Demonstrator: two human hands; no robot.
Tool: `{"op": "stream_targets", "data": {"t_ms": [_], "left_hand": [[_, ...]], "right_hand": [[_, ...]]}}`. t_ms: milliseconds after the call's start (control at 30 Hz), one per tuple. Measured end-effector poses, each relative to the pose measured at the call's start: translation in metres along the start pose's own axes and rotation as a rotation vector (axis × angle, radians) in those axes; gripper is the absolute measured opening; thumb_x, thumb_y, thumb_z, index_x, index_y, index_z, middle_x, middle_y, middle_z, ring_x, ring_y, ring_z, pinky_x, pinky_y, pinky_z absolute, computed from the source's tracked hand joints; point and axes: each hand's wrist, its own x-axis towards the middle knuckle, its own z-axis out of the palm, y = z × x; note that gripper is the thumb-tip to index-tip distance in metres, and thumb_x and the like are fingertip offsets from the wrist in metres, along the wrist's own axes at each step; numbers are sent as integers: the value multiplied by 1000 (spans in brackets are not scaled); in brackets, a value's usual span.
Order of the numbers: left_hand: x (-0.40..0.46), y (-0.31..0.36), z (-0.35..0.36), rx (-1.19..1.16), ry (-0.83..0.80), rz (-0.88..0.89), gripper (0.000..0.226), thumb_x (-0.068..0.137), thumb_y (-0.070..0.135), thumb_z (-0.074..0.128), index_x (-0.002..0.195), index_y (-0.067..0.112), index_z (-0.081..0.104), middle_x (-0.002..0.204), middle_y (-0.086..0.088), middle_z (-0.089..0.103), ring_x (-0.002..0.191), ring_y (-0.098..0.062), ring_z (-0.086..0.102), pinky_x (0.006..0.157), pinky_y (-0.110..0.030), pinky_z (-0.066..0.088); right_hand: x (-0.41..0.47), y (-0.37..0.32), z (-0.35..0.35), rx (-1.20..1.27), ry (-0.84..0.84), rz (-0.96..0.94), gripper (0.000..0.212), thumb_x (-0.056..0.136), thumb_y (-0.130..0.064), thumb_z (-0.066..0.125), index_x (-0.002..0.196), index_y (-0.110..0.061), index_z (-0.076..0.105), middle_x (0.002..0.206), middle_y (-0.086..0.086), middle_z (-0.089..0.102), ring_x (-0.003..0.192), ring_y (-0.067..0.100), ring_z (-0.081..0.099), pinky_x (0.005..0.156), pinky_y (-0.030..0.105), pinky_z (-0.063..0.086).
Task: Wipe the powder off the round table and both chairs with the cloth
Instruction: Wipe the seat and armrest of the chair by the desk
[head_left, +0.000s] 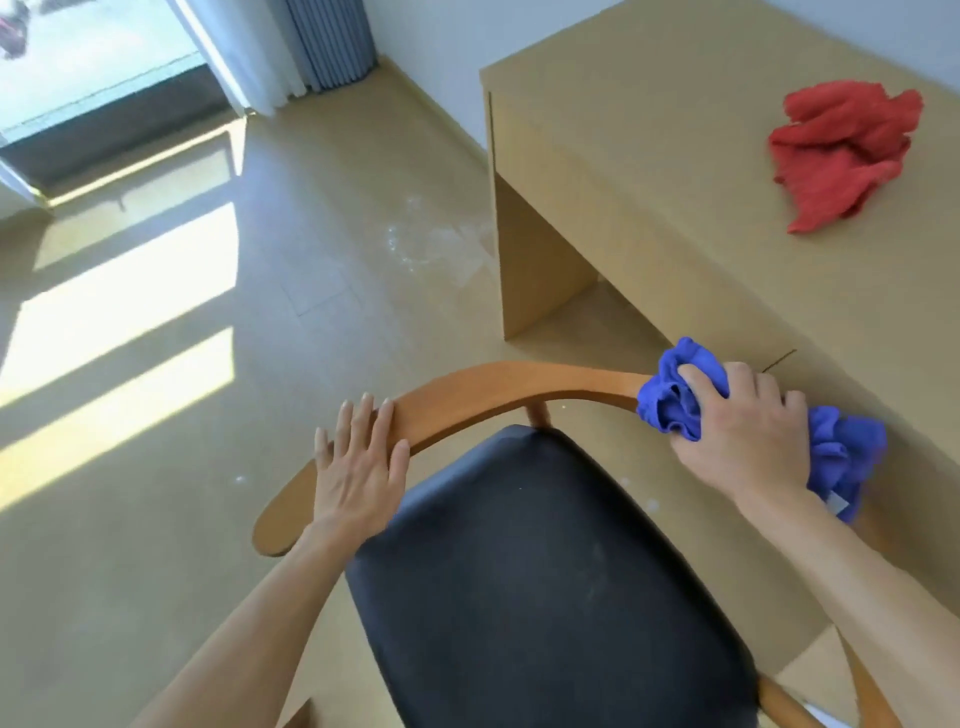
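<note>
Your right hand (748, 431) is clenched around a bunched blue cloth (675, 395), with the fingers curled into its folds and more of the fabric spilling out behind the wrist. You press the cloth against the right end of the chair's curved wooden backrest rail (493, 387), where the rail runs close to the edge of the tan wooden surface (649, 171). Your left hand (358, 462) lies flat on the left part of the same rail, fingers straight and spread, gripping nothing, with the palm bearing on the wood.

The chair (545, 571) stands directly below you. Its black padded seat shows faint pale smudges and a few white specks. One wooden spindle (537, 413) joins the rail to the seat at the back.

A crumpled red cloth (847, 150) lies on the surface, well apart from your hands, toward its far right side.

On the floor (208, 519), a patch of white powder (421, 244) is scattered just beside the left leg panel of the surface. A few smaller white specks lie near the chair. Bands of sunlight cross the floor on the left, below a glass door (98, 67) and a grey curtain (332, 41).
</note>
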Motion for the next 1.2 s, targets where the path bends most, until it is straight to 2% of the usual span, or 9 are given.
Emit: {"op": "stream_targets", "data": {"t_ms": [100,200,400,500,633,800,967,1067,1200], "left_hand": [[-9,-36,3,-22,-38,-55,68,85,56,-8,150,35,-1,160,-2,1,147,-25,-5,117,-51,-4],[-13,-51,7,-103,-20,-116,65,90,53,1,151,30,2,160,0,3,147,-22,-4,117,-48,-4],[-24,-88,28,-171,92,-236,75,87,55,-2,150,23,23,156,-2,24,146,-23,14,117,-46,6],[-23,-84,32,-173,161,-234,71,90,52,6,146,19,34,150,-5,37,141,-26,27,115,-45,18],[-23,-87,33,-199,183,-209,67,91,50,14,143,16,40,146,-8,43,138,-28,33,111,-46,26],[-23,-86,36,-220,211,-193,67,92,49,16,142,14,42,144,-10,45,136,-30,35,109,-47,30],[-24,-86,37,-264,235,-198,66,91,48,15,142,15,40,144,-8,45,137,-27,34,110,-46,28],[-26,-84,33,-416,264,-272,59,92,46,18,141,21,40,143,-4,45,136,-23,34,109,-45,29],[-21,-86,26,-814,309,-467,58,88,50,18,135,32,46,137,6,52,127,-19,44,106,-41,32]], "right_hand": [[9,-12,8,2,-16,-40,64,55,-25,87,113,-7,65,90,22,53,75,39,51,66,46,36],[21,-26,16,2,-19,-98,68,52,-26,90,113,-6,66,91,25,54,76,40,52,67,47,37],[40,-63,33,17,-86,-131,75,55,-35,88,121,-12,62,99,19,57,86,40,55,74,48,39],[42,-104,38,112,-131,-81,77,66,-51,77,131,-20,53,116,13,53,101,37,51,86,47,35],[34,-148,44,251,-62,-17,73,64,-45,73,129,-20,53,124,14,50,111,38,46,92,50,33],[33,-167,43,290,-37,-50,70,64,-42,74,128,-21,54,129,13,50,116,36,46,96,52,34],[27,-198,37,354,-74,-108,66,65,-50,58,127,-25,56,130,9,52,118,31,47,98,49,34],[15,-236,32,421,-103,-207,64,65,-50,60,124,-26,56,128,8,52,118,29,47,100,48,33],[-14,-293,25,476,-126,-361,66,62,-47,69,123,-24,57,128,10,51,122,32,46,102,53,34]]}}
